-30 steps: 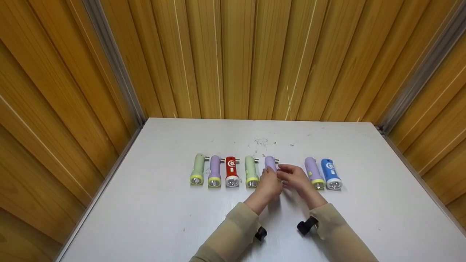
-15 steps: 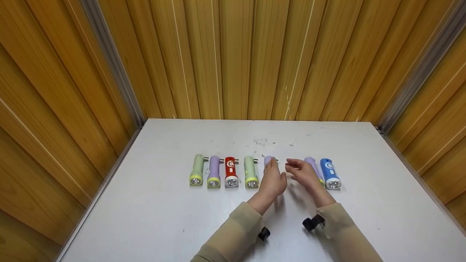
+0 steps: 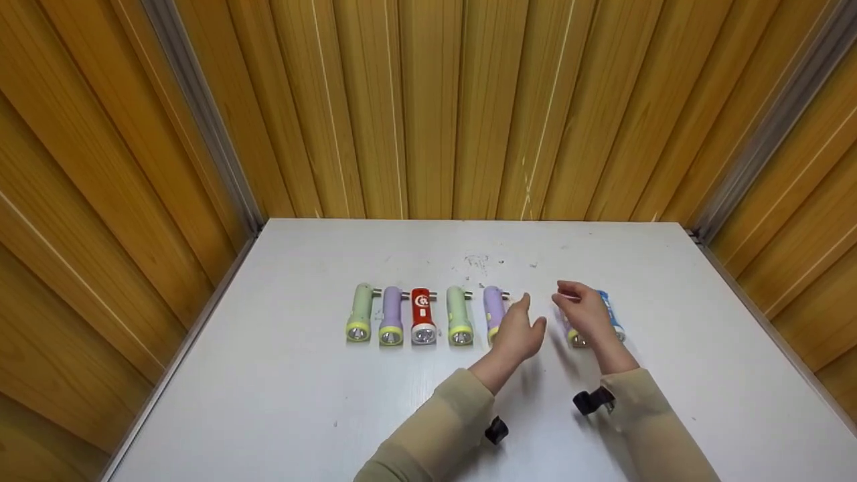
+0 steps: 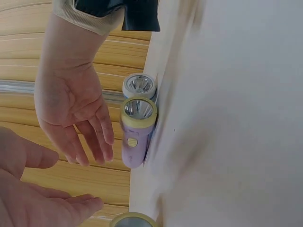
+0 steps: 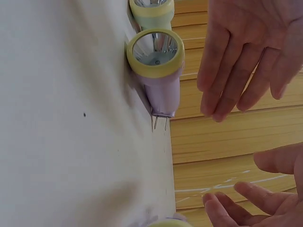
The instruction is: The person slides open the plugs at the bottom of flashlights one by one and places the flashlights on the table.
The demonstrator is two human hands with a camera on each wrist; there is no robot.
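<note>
My left hand hovers with fairly straight fingers just right of a purple flashlight, whose yellow head it partly covers in the head view. Nothing is in its grasp. My right hand, also holding nothing, hangs with relaxed fingers over another purple flashlight, mostly hidden from above. In the left wrist view that purple flashlight stands apart from the right fingers. A blue flashlight with a white head lies just beyond, partly covered by the right hand. Two plug prongs stick out of the left purple flashlight.
Farther left on the white table lie a green flashlight, a red one, a purple one and another green one, all side by side. Wood-patterned panels enclose the back and sides.
Both hands have moved right, away from the middle purple flashlight, which is now more exposed. The gap between them has grown. The right hand now covers much of the right purple and blue flashlights.
</note>
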